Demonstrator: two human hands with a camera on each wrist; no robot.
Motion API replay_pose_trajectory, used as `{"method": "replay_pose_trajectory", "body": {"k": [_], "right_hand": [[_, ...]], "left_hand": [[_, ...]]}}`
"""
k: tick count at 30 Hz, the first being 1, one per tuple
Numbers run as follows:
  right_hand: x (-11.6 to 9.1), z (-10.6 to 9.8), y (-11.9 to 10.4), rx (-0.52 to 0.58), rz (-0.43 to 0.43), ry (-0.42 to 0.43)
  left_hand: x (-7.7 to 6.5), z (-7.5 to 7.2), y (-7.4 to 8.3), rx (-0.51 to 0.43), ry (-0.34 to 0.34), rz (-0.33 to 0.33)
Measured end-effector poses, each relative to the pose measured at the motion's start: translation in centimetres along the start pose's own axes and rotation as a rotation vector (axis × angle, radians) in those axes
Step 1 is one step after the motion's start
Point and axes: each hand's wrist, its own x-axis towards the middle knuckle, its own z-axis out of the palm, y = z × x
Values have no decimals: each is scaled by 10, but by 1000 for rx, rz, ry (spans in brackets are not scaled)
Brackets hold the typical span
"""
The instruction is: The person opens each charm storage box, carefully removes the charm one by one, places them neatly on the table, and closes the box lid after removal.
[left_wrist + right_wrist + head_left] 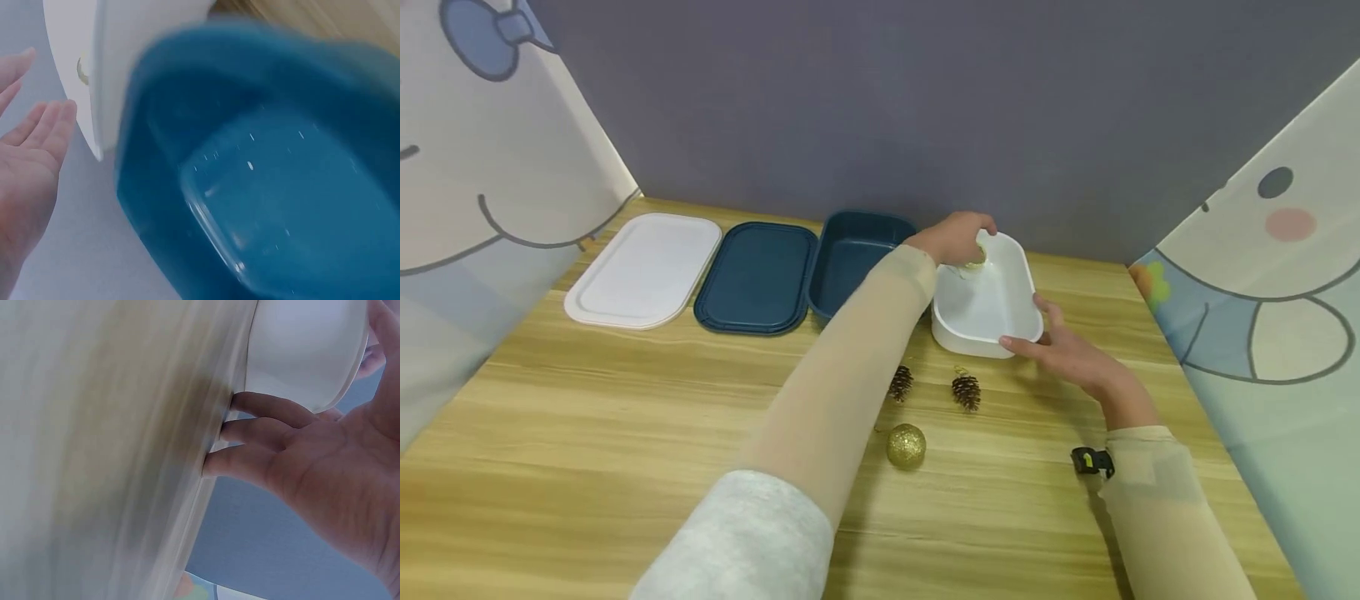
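Observation:
In the head view, my left hand [953,238] is over the far left corner of the white box [987,293]. The left wrist view shows that hand [30,159] with straight fingers and nothing in them. Just below it, a gold ornament [977,257] lies inside the box, partly covered by the hand. My right hand [1063,350] holds the box's near right corner, thumb at the front rim and fingers along the side. In the right wrist view, several of its fingertips [219,464] rest on the table.
Left of the white box stands a dark blue box [852,254], partly behind my left arm. Farther left lie a blue lid [756,277] and a white lid [643,271]. Nearer are two pine cones [966,391] and a gold glitter ball [906,447]. A grey wall [850,108] stands behind.

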Motion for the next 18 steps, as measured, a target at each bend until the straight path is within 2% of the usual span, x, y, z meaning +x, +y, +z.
{"method": "replay_pose_trajectory", "body": {"k": [3,7,12,14,18], "right_hand": [[-1,-2,2,-11,13,6],[-2,-2,4,-4,12,14],[0,4,1,32,-5,19],[1,6,-1,31,-7,21],[4,8,-7,5,-18,17]], "left_hand": [[12,7,6,62,-29,10],[20,17,6,162,-71,23],[16,26,-2,264,-83,9],[13,27,-4,295,-86,-27],[7,28,-7,287,-103,-81]]}}
